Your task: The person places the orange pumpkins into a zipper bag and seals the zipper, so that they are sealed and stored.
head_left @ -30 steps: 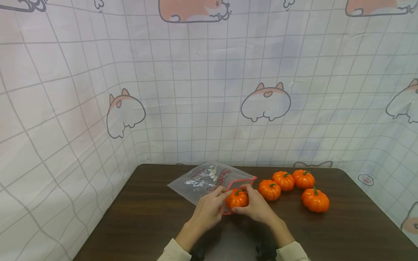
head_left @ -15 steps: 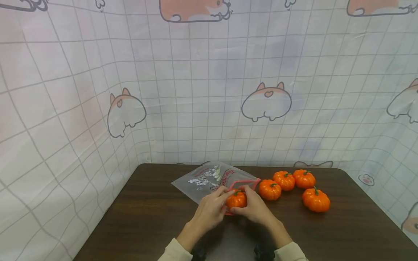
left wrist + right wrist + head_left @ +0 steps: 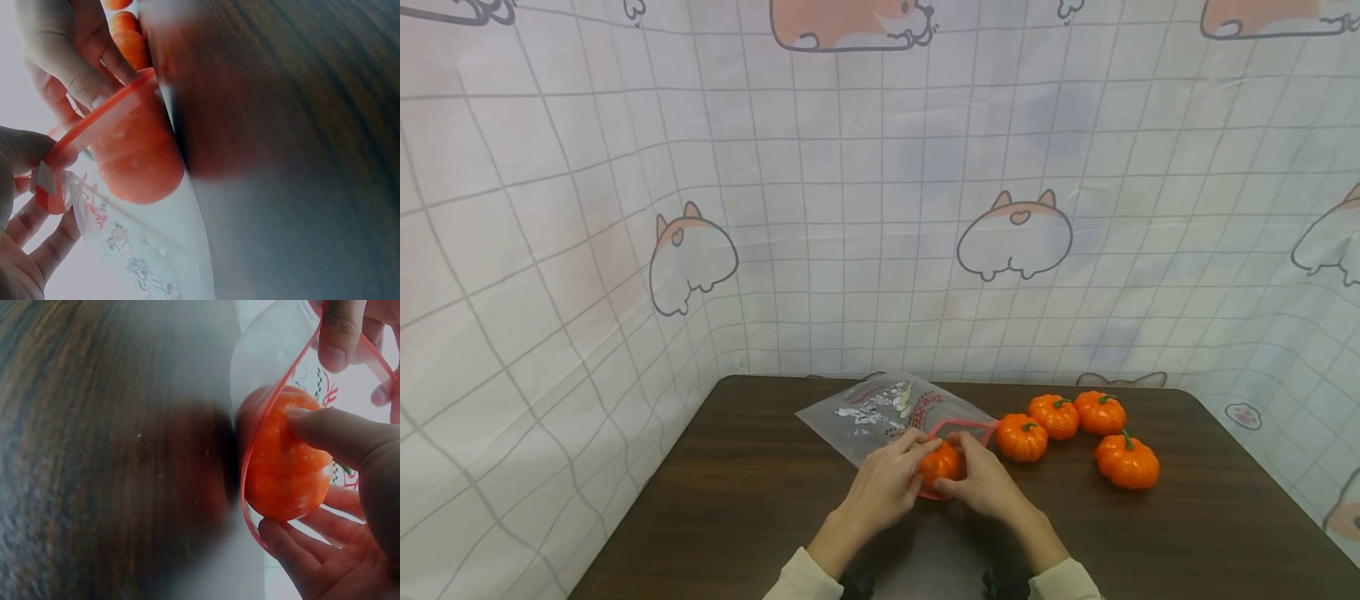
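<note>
A small orange toy pumpkin [image 3: 940, 465] sits partly inside the mouth of a clear zip bag [image 3: 868, 415] with a red rim and printed figures. My right hand [image 3: 988, 479] holds the pumpkin, thumb on its near side and fingers on the far side, as the right wrist view shows. With thumb and fingers, my left hand [image 3: 883, 479] pinches the red rim [image 3: 94, 122] close to its slider [image 3: 49, 187]. Through the translucent plastic the pumpkin's front [image 3: 140, 165] shows low against the tabletop. The rim curves around the pumpkin's underside in the right wrist view.
To the right on the dark wooden table [image 3: 737, 467] stand several more toy pumpkins. The nearest pumpkin [image 3: 1021, 437] is right at the bag's red corner; another pumpkin [image 3: 1127, 461] sits further right. A white patterned cloth [image 3: 865, 208] hangs behind the table.
The pumpkin has moved slightly left and deeper into the bag's mouth. The bag has shifted a little right, its red rim now reaching around the pumpkin. The other pumpkins stay put.
</note>
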`<state>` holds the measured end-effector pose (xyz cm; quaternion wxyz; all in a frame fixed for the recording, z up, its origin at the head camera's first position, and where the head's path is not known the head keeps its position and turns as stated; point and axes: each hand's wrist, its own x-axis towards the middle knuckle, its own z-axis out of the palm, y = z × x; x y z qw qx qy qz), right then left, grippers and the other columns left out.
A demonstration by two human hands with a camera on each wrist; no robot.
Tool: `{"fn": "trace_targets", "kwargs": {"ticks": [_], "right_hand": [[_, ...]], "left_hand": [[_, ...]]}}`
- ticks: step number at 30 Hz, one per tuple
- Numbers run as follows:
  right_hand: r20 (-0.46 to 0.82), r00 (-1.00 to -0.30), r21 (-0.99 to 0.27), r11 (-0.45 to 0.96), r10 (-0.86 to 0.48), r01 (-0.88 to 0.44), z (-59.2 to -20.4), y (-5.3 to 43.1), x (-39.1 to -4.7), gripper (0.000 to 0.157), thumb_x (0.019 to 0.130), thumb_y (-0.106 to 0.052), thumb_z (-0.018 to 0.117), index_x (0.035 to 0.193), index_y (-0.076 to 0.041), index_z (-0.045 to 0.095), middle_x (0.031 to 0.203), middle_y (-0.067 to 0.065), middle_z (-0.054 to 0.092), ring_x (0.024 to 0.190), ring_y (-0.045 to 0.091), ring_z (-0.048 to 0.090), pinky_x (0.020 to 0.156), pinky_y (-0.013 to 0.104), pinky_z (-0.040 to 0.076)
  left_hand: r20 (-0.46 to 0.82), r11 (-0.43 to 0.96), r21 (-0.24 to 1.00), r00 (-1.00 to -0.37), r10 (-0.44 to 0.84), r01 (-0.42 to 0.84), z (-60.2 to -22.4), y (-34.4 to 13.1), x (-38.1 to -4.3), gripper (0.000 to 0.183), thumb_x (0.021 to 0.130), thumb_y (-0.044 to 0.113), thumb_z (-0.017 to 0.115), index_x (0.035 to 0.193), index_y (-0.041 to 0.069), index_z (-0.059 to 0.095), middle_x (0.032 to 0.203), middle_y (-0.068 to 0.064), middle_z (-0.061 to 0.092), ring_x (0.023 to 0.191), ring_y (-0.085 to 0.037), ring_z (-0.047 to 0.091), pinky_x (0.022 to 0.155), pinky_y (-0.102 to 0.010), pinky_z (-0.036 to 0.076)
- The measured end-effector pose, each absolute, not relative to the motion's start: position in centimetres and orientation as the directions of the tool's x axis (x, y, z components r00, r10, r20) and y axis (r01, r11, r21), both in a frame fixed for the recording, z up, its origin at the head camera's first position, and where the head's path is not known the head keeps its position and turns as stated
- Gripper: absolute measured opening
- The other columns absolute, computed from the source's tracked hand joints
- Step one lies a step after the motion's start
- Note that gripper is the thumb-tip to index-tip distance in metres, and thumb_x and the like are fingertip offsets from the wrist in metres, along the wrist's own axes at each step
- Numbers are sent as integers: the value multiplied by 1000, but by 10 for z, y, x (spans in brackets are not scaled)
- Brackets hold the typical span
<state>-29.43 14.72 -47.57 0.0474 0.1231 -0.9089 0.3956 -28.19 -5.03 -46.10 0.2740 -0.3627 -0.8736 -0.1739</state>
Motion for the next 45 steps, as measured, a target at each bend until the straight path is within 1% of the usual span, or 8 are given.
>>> {"fn": "trace_targets", "kwargs": {"ticks": [8, 15, 18, 22, 25, 28, 37, 45], "right_hand": [[237, -951, -647, 698, -199, -307, -475, 148, -291, 61, 76, -22, 90, 128, -7, 62, 128, 15, 64, 120, 37, 62, 104, 59, 46], [254, -949, -636, 707, -187, -310, -478, 146, -292, 62, 76, -22, 89, 130, -8, 62, 128, 16, 63, 118, 38, 62, 102, 61, 47], [259, -949, -645, 698, -181, -309, -479, 145, -293, 59, 77, -19, 88, 129, -7, 63, 126, 15, 65, 114, 34, 64, 100, 57, 50], [259, -950, -663, 684, -174, -305, -481, 144, -294, 55, 77, -15, 87, 127, -7, 64, 123, 14, 66, 96, 25, 66, 86, 44, 55], [251, -953, -681, 668, -172, -300, -481, 144, -295, 53, 78, -12, 87, 125, -8, 64, 122, 13, 66, 86, 18, 66, 76, 34, 54], [243, -954, -699, 651, -172, -296, -481, 144, -295, 51, 78, -10, 86, 124, -9, 64, 121, 12, 66, 83, 16, 67, 73, 30, 53], [225, -957, -738, 609, -185, -292, -479, 147, -294, 50, 81, -8, 83, 127, -5, 64, 124, 15, 68, 90, 24, 73, 75, 35, 59], [199, -961, -756, 594, -190, -274, -475, 153, -295, 45, 86, -15, 80, 126, -5, 65, 126, 14, 69, 92, 22, 74, 78, 38, 60]], "left_hand": [[605, 680, 92, -583, 542, 728, -461, -49, -281, 53, 79, 5, 79, 130, 14, 70, 119, 2, 65, 87, -16, 70, 73, -31, 58], [600, 687, 84, -587, 543, 722, -460, -50, -281, 52, 79, 7, 79, 130, 15, 70, 120, 4, 65, 86, -15, 70, 71, -31, 57], [590, 690, 83, -594, 547, 719, -459, -51, -281, 51, 80, 9, 79, 130, 15, 70, 120, 4, 65, 85, -15, 69, 69, -30, 56], [566, 688, 100, -610, 555, 719, -458, -52, -282, 52, 81, 10, 79, 132, 16, 69, 122, 4, 64, 86, -15, 68, 69, -30, 56], [543, 682, 123, -624, 562, 721, -457, -53, -282, 55, 80, 10, 78, 134, 16, 67, 124, 5, 64, 88, -15, 68, 71, -30, 57], [522, 674, 141, -633, 572, 725, -456, -55, -282, 59, 79, 10, 76, 137, 16, 66, 127, 5, 63, 89, -15, 67, 71, -29, 56], [475, 657, 158, -641, 604, 737, -454, -58, -282, 60, 84, 9, 74, 142, 15, 60, 133, 4, 60, 91, -16, 65, 71, -29, 55], [440, 657, 159, -648, 622, 737, -455, -58, -281, 60, 89, 9, 72, 147, 13, 55, 138, 1, 57, 102, -21, 68, 87, -38, 58]]}}
